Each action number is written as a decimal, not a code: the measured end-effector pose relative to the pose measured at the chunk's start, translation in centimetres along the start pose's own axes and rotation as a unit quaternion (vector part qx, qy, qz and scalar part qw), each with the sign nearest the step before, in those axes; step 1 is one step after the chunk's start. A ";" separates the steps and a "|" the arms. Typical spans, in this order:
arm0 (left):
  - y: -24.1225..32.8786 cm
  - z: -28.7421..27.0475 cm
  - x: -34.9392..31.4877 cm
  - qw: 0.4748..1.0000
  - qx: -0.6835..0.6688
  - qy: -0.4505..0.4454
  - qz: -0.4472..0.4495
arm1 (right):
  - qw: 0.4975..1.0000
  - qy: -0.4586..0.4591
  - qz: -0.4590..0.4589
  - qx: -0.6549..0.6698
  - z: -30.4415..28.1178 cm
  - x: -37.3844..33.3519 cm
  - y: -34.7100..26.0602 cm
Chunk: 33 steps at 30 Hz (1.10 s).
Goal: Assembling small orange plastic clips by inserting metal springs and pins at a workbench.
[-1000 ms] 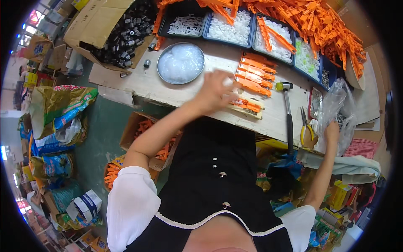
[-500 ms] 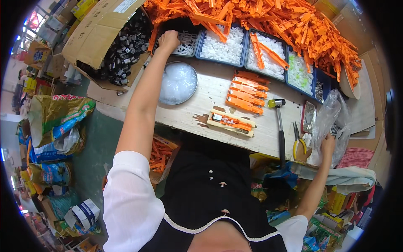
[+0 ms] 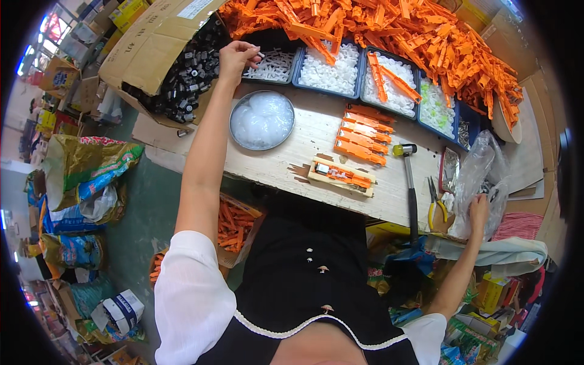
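Observation:
My left hand [image 3: 238, 61] is above the near-left corner of a dark tray of white plastic pieces [image 3: 271, 66]. Its fingers pinch a small white plastic piece [image 3: 261, 55]. Just below it stands a round metal dish [image 3: 262, 120] holding a clear, glossy substance. At the far right of the bench my right hand [image 3: 479, 213] is at a clear plastic bag [image 3: 472, 177] with small metal parts inside. Its fingers are curled, and what they hold is hidden. A wooden fixture [image 3: 320, 177] near the front edge carries an orange assembly [image 3: 344, 175]. Several orange housings [image 3: 363, 136] lie in a row behind it.
A large heap of orange parts [image 3: 389, 27] is behind more trays of white pieces [image 3: 329, 71]. On the left, a carton [image 3: 150, 55] spills black parts [image 3: 188, 79]. A hammer [image 3: 409, 182] and yellow-handled pliers [image 3: 435, 210] lie near the bag.
My left hand has come up out of the white-piece tray, with a small white piece now between its fingertips. My right hand stays at the bag. The view has shifted slightly.

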<state>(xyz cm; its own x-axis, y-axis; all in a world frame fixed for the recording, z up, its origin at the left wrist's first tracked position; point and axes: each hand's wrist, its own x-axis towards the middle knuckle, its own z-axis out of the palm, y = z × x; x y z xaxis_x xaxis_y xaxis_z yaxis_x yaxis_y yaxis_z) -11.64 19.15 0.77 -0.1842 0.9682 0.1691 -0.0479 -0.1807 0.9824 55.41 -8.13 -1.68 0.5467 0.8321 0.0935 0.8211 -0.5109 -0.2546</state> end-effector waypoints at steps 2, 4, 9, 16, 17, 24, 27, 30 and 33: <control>0.8 -0.1 -1.7 0.999 -0.036 -0.010 0.015 | 0.999 0.013 -0.042 -0.023 1.0 0.0 0.5; 2.1 -0.2 -4.7 0.997 -0.070 -0.017 0.018 | 0.995 0.017 -0.084 -0.051 1.2 -0.5 0.8; 4.0 -2.2 -13.0 0.994 0.107 -0.013 0.031 | 0.995 -0.055 -0.062 -0.047 0.2 -0.2 0.9; 2.8 -3.2 -19.5 0.925 0.319 -0.125 0.162 | 0.989 0.117 -0.091 0.012 -2.7 -0.7 -1.8; 2.7 -2.8 -19.8 0.918 0.326 -0.128 0.188 | 0.987 0.118 -0.103 0.024 -3.4 -1.5 -3.8; 0.7 -2.7 -19.0 0.833 0.462 -0.128 0.276 | 0.968 0.164 -0.186 0.039 -2.1 -3.5 -8.5; 1.1 -2.6 -18.8 0.824 0.493 -0.137 0.245 | 0.977 0.136 -0.155 0.049 -3.0 -5.6 -11.9; 1.6 -3.2 -18.8 0.865 0.446 -0.145 0.178 | 0.967 0.099 -0.220 0.077 -3.6 -7.1 -14.3; 2.3 -2.8 -19.3 0.900 0.393 -0.128 0.137 | 0.949 0.052 -0.214 0.228 -2.6 -9.0 -16.7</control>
<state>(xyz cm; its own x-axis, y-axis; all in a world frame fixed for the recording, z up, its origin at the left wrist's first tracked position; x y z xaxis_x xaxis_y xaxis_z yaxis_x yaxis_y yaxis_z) -10.99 -0.40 -0.41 0.1534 0.9325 0.3269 0.6931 -0.3373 0.6370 37.17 -7.68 4.24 0.2117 0.9047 0.3697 0.8283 0.0347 -0.5592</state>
